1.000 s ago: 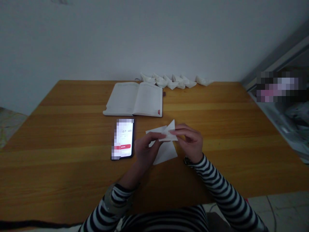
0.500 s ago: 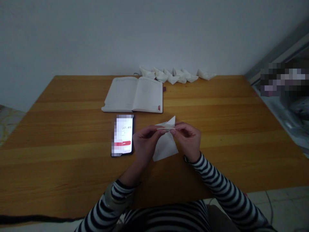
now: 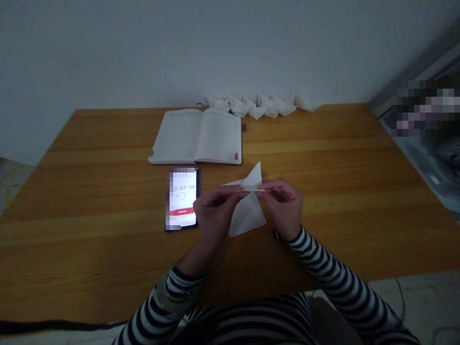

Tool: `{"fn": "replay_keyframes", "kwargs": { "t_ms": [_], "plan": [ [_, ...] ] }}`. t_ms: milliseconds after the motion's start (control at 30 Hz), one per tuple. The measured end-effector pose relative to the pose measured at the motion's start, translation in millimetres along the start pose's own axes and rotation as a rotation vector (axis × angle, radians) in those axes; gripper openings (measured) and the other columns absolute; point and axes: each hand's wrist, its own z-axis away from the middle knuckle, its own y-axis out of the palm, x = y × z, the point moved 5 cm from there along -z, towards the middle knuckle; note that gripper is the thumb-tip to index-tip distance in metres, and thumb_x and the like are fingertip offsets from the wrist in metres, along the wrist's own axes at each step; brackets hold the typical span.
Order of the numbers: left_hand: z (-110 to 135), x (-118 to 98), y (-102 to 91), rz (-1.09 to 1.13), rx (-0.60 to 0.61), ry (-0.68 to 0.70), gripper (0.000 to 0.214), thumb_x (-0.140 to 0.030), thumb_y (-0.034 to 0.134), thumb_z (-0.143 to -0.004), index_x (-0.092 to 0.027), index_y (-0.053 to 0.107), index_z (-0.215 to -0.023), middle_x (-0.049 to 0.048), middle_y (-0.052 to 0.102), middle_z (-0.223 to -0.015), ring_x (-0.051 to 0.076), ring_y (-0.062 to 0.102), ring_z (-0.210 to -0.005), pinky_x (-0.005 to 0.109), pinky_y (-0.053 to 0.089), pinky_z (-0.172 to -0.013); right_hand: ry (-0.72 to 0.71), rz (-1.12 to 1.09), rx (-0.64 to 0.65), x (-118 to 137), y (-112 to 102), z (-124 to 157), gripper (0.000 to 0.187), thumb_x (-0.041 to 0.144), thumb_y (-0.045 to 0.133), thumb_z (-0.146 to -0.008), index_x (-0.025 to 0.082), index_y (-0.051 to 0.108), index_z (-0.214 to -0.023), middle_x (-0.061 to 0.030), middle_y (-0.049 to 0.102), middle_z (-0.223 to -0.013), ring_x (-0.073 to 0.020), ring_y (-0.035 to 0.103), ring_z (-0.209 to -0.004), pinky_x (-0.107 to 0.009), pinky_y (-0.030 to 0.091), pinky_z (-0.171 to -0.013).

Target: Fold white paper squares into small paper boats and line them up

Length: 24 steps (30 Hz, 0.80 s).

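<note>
My left hand (image 3: 216, 211) and my right hand (image 3: 285, 206) are raised over the table, each pinching one end of a folded white paper (image 3: 253, 182). One pointed corner of it sticks up between the fingertips, and a narrow folded edge runs from hand to hand. Below the fingers shows a white sheet (image 3: 247, 219) with straight edges; whether it belongs to the held paper or lies separately, I cannot tell. The fingers of both hands are closed, thumbs toward me.
Left of my hands lies a phone (image 3: 184, 201) with a lit timer screen. Behind it an open notebook (image 3: 219, 136) rests on the wooden table (image 3: 341, 191). Several folded white paper boats (image 3: 256, 109) stand along the wall at the back edge.
The pointed corner of the paper stands a little higher, and more of the folded edge shows between my hands. My right hand has shifted slightly right. The phone timer has advanced.
</note>
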Motion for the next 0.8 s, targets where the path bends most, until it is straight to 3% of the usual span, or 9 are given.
{"fn": "replay_keyframes", "kwargs": {
  "t_ms": [133,267,333,433,600,800],
  "plan": [
    [11,-16,-6.4,-0.047,0.067,0.337,0.018,-0.008,0.076,-0.075,-0.026,0.078,-0.077,-0.0013,0.08,-0.082,0.013,0.075,-0.07,0.023,0.06,-0.064,-0.106,-0.001,-0.004,15,-7,7,0.006,0.025,0.079,-0.079,0.026,0.073,-0.079,-0.0013,0.077,-0.08,-0.0175,0.073,-0.074,-0.031,0.062,-0.069],
    [18,-20,-9.2,-0.056,0.096,0.418,0.021,-0.006,0.073,-0.077,-0.026,0.077,-0.082,-0.0008,0.08,-0.085,0.013,0.075,-0.072,0.023,0.06,-0.063,-0.16,-0.01,0.02,18,-10,13,0.008,0.023,0.079,-0.079,0.027,0.073,-0.079,-0.0005,0.076,-0.075,-0.0167,0.072,-0.067,-0.03,0.061,-0.063],
    [17,-18,-7.5,-0.037,0.087,0.342,0.017,-0.008,0.076,-0.075,-0.025,0.076,-0.077,-0.0005,0.08,-0.083,0.014,0.075,-0.071,0.024,0.061,-0.063,-0.113,-0.023,0.016,13,-9,14,0.008,0.026,0.079,-0.078,0.026,0.071,-0.078,-0.0013,0.075,-0.074,-0.0175,0.072,-0.065,-0.032,0.061,-0.062],
    [11,-6,-3.3,0.017,0.032,0.109,0.01,-0.017,0.083,-0.07,-0.021,0.074,-0.07,0.0011,0.079,-0.078,0.016,0.075,-0.07,0.027,0.063,-0.066,-0.016,-0.047,-0.023,3,-4,13,0.014,0.03,0.08,-0.077,0.024,0.067,-0.075,-0.0018,0.073,-0.072,-0.0193,0.073,-0.07,-0.035,0.061,-0.067],
    [3,21,3.3,0.174,-0.041,-0.268,0.024,-0.025,0.087,-0.066,-0.017,0.065,-0.072,0.0,0.076,-0.069,0.014,0.073,-0.062,0.024,0.061,-0.062,0.156,-0.133,-0.083,-16,10,10,0.022,0.032,0.079,-0.078,0.022,0.059,-0.074,-0.0005,0.076,-0.075,-0.0156,0.073,-0.066,-0.031,0.062,-0.066],
    [3,29,5.5,0.21,-0.041,-0.41,0.039,-0.026,0.088,-0.065,-0.016,0.063,-0.093,-0.0002,0.077,-0.068,0.014,0.073,-0.061,0.024,0.06,-0.065,0.336,-0.225,-0.05,-34,17,9,0.029,0.036,0.077,-0.079,0.024,0.054,-0.094,0.0021,0.077,-0.072,-0.0188,0.076,-0.068,-0.033,0.064,-0.067]
  ]
}}
